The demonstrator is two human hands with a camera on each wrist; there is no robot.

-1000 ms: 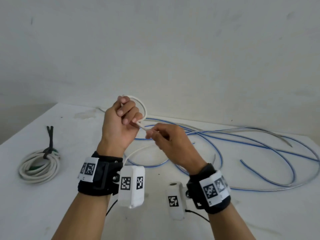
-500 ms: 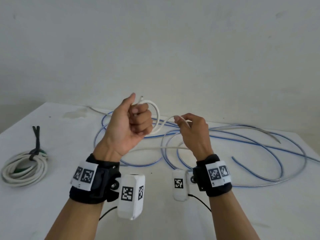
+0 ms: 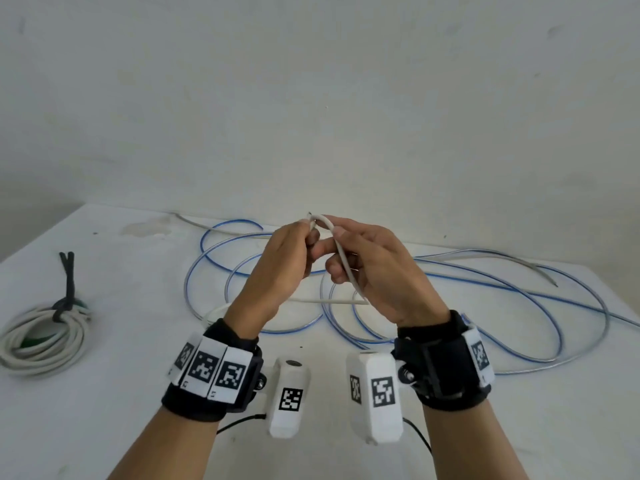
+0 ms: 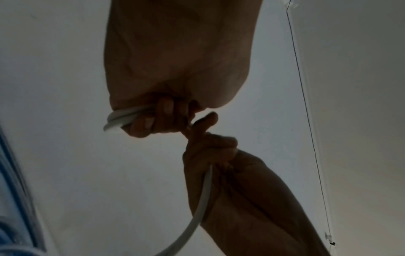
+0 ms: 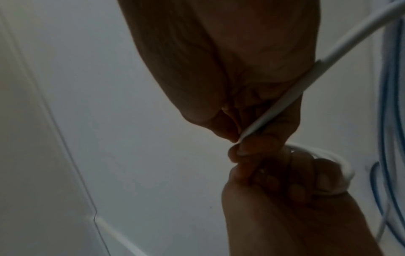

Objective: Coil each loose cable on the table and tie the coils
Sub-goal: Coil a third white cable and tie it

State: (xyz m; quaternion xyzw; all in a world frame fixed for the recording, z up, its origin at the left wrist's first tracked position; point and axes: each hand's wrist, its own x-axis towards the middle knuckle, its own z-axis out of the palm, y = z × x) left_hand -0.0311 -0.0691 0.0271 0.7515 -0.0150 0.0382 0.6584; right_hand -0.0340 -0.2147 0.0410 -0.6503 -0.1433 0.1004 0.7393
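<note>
Both hands are raised together above the table (image 3: 104,393), working a thin white cable (image 3: 343,258). My left hand (image 3: 280,268) grips small white loops of it in a fist; these loops (image 4: 122,117) show in the left wrist view. My right hand (image 3: 363,268) pinches the same cable between thumb and fingers, and the strand runs down across its palm (image 5: 282,104). The cable's cut end (image 3: 310,216) sticks up between the hands. A long blue-striped clear cable (image 3: 485,289) sprawls loose on the table behind them. At the left lies a white coil (image 3: 41,341) tied with a black strap (image 3: 67,285).
A bare white wall rises just behind the table's back edge. The table's left edge (image 3: 38,237) runs diagonally near the tied coil. Wrist cameras (image 3: 289,393) and their black leads hang under both forearms.
The right hand has come in from the right and now meets the left hand. The open white loop seen before has closed up into the left fist. The view has tilted a little.
</note>
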